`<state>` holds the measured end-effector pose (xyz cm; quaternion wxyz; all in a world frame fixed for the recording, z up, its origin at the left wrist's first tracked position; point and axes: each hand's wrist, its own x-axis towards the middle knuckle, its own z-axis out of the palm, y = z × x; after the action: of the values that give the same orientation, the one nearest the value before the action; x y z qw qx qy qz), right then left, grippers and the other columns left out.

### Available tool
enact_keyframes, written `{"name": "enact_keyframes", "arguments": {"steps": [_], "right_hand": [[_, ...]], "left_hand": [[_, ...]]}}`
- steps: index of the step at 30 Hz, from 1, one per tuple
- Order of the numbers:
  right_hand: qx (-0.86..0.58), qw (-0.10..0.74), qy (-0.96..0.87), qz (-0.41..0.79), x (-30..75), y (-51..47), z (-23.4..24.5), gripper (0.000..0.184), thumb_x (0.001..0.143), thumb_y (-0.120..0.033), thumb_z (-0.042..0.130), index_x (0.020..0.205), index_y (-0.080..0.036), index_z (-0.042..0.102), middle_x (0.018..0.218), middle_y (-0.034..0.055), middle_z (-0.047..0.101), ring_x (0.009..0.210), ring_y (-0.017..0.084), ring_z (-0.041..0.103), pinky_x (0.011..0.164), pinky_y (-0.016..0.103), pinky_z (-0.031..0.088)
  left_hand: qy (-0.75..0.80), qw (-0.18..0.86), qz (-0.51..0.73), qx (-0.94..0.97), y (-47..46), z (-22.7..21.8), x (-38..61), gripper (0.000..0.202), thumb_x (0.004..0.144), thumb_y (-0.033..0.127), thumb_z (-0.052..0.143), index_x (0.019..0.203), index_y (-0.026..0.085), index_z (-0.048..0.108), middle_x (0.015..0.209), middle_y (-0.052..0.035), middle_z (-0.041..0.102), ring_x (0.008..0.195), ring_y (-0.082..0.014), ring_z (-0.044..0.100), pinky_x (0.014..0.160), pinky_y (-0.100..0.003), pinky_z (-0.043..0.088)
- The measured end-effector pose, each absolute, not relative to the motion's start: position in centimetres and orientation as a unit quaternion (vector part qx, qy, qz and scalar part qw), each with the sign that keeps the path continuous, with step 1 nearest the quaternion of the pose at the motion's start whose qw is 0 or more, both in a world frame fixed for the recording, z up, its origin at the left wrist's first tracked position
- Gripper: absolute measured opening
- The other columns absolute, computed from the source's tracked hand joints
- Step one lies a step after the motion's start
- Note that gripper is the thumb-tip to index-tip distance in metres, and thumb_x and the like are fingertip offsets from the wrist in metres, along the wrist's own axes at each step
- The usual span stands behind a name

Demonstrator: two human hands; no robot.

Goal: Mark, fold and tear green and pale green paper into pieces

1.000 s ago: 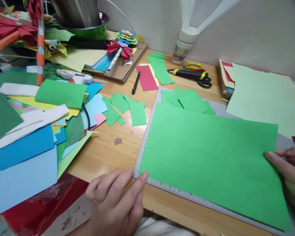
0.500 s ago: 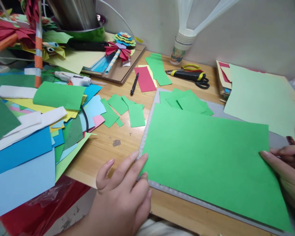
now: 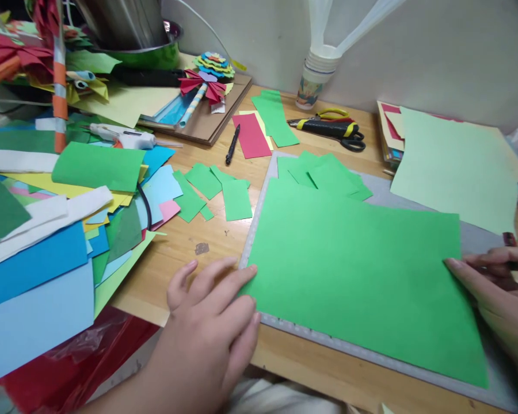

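Observation:
A large bright green paper sheet (image 3: 354,276) lies on a grey cutting mat (image 3: 479,241). My left hand (image 3: 207,328) rests at the sheet's near-left corner. Its fingers are stretched flat and open, with the tips touching the paper's edge and the mat's rim. My right hand (image 3: 494,293) is at the sheet's right edge. Its index finger lies on the paper and the other fingers curl round a thin tool (image 3: 510,241) with a dark red end; what the tool is cannot be made out.
Small green paper pieces (image 3: 323,172) lie on the mat's far end and more (image 3: 218,192) on the wooden desk. A heap of coloured paper (image 3: 47,230) and a glue gun (image 3: 121,135) fill the left. At the back are a pen (image 3: 232,145), scissors (image 3: 332,127), a pale green sheet (image 3: 453,167) and a cup (image 3: 308,89).
My left hand has moved forward and its fingers have spread along the sheet's near-left corner. My right hand has slid a little left and further away along the right edge.

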<state>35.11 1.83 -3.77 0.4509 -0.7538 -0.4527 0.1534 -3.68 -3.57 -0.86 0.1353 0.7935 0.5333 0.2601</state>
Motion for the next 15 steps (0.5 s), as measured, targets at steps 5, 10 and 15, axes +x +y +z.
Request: {"name": "enact_keyframes", "arguments": {"steps": [5,10,15], "right_hand": [[-0.794,0.398,-0.435,0.149,33.7,2.0,-2.4,0.045,0.041,-0.039,0.081,0.073,-0.024,0.053,0.066,-0.0021,0.054,0.056,0.016,0.05,0.052,0.032,0.035],[-0.773,0.424,-0.437,0.181,34.6,2.0,-3.1,0.047,0.043,-0.035,0.081,0.077,-0.023,0.051,0.069,-0.0025,0.058,0.058,0.015,0.052,0.057,0.032,0.037],[-0.752,0.433,-0.462,0.182,34.8,2.3,-3.5,0.045,0.046,-0.032,0.081,0.078,-0.023,0.05,0.068,-0.0022,0.059,0.059,0.015,0.053,0.056,0.032,0.04]], "left_hand": [[0.541,0.173,0.251,0.784,-2.0,-0.2,-3.9,0.023,0.086,0.028,0.06,0.063,0.025,0.059,0.101,0.0072,0.072,0.108,-0.0223,0.056,0.1,-0.047,0.022],[0.544,0.16,0.259,0.782,-1.2,-0.3,-3.5,0.024,0.08,0.029,0.068,0.058,0.025,0.059,0.091,0.0055,0.073,0.099,-0.0225,0.058,0.097,-0.046,0.024],[0.548,0.15,0.235,0.789,-1.3,-0.5,-3.4,0.015,0.083,0.032,0.064,0.069,0.026,0.064,0.09,0.0031,0.07,0.099,-0.0232,0.056,0.096,-0.046,0.026]]}}
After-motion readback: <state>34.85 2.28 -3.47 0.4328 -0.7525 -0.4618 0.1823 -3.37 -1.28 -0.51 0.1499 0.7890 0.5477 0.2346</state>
